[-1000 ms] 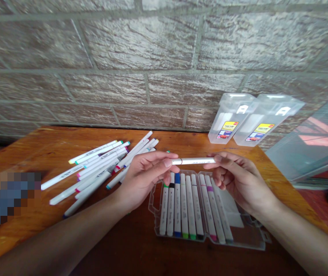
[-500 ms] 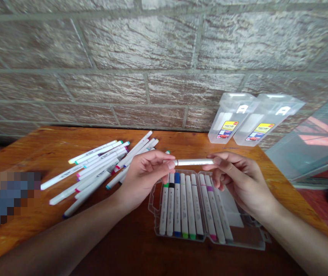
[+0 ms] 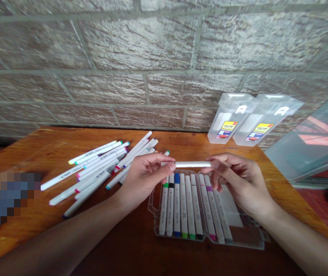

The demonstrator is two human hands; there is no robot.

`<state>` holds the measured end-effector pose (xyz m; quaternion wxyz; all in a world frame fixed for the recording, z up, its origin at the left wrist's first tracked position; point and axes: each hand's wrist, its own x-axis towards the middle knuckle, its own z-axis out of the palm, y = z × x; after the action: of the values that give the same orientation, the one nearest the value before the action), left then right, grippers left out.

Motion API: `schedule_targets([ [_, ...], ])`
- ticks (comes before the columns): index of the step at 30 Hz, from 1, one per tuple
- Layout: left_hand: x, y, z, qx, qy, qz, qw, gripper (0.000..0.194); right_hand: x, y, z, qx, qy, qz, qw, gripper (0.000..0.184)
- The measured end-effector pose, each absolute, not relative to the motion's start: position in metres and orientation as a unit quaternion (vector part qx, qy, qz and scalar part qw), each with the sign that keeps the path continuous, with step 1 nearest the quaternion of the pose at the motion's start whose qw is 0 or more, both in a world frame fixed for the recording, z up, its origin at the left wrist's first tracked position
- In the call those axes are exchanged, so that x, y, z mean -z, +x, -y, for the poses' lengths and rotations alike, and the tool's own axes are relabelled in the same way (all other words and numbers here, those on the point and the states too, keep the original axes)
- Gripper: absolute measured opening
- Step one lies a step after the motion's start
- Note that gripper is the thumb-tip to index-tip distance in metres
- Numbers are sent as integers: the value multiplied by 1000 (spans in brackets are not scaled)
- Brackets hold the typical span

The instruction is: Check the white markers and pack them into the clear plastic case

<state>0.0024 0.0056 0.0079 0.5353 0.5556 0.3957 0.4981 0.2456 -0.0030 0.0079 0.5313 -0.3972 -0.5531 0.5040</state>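
Two bare hands, the left hand point(image 3: 145, 178) and the right hand point(image 3: 238, 180), are closed on both ends of one slim white plastic marker point(image 3: 192, 164) (it lies level). It is just above the open clear plastic case point(image 3: 238, 241), and the hands have come slightly closer together.

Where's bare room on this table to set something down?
Bare wood lies left of the loose markers, and along the brick wall up to the plastic boxes. Crowded: over the open case, where both hands hold a marker.
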Motion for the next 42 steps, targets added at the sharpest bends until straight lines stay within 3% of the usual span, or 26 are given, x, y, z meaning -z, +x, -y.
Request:
schedule_targets([
  [14,-4,5,2,-469,616,-408,484,16,-6,238,8,-379,-421,644,514,15],
  [21,-2,7,10,-439,650,-403,471,12,-2,242,12,-278,-434,739,435,13],
  [42,3,7,12,-411,695,-403,430,13,-5,239,16,-195,-398,792,420,12],
])
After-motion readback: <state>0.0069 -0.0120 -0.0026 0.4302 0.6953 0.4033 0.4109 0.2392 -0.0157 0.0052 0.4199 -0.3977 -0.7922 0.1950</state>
